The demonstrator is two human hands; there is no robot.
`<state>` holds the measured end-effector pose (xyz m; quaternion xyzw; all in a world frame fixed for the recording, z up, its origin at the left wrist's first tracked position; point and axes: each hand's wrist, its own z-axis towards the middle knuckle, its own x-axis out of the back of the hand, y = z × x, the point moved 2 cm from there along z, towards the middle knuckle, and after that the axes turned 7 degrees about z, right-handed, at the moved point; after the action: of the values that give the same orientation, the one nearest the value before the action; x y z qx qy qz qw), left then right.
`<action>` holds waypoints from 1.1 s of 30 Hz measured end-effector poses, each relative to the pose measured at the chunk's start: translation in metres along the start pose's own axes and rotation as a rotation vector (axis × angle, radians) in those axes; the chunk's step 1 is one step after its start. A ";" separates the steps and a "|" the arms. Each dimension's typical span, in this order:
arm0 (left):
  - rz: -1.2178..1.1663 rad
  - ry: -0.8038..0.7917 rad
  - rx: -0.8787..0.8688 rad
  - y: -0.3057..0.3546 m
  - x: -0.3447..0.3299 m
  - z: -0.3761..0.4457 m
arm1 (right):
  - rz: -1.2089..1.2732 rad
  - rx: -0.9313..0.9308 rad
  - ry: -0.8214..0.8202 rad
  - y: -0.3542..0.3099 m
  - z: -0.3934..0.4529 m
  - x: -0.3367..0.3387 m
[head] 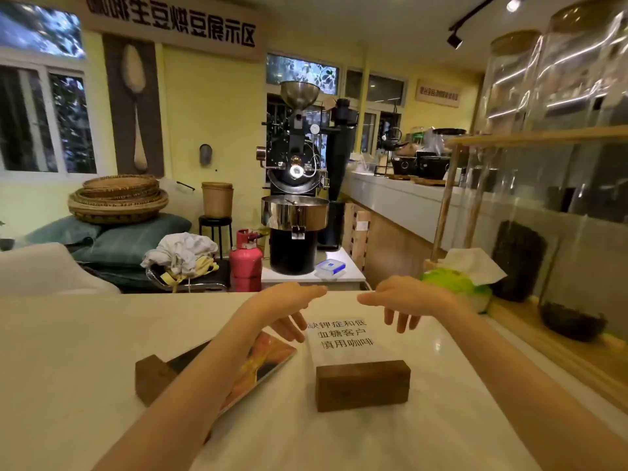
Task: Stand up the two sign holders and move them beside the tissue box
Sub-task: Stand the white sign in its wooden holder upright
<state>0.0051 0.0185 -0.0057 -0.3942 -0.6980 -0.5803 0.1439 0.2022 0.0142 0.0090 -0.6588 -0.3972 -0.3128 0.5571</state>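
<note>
Sign holder (343, 338): 缺钾症和低血糖客户慎用咖啡. Wall banner (190, 32): probably 咖啡生豆烘豆展示区.

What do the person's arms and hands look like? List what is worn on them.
Both forearms are bare as far as the frame shows: no sleeves in view. The left hand and right hand wear no gloves. No watch, bracelet or ring shows on either wrist or on the fingers that can be seen.

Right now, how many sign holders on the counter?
2. One with a white text panel lies flat at centre, below both hands, wooden base toward the camera. The other, with a colourful panel, lies flat to its left, partly hidden under the left forearm.
</note>
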 end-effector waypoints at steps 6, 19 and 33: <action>-0.016 -0.062 0.123 -0.026 -0.030 0.008 | 0.097 -0.255 -0.128 0.042 -0.001 -0.031; -0.294 -0.039 0.100 -0.047 -0.061 0.018 | 0.413 -0.286 0.055 0.066 0.003 -0.065; -0.436 0.006 0.010 -0.053 -0.064 0.018 | 0.555 -0.262 0.139 0.066 0.003 -0.067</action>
<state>0.0126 0.0095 -0.0896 -0.2312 -0.7693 -0.5953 0.0191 0.2272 0.0011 -0.0811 -0.7852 -0.1195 -0.2418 0.5574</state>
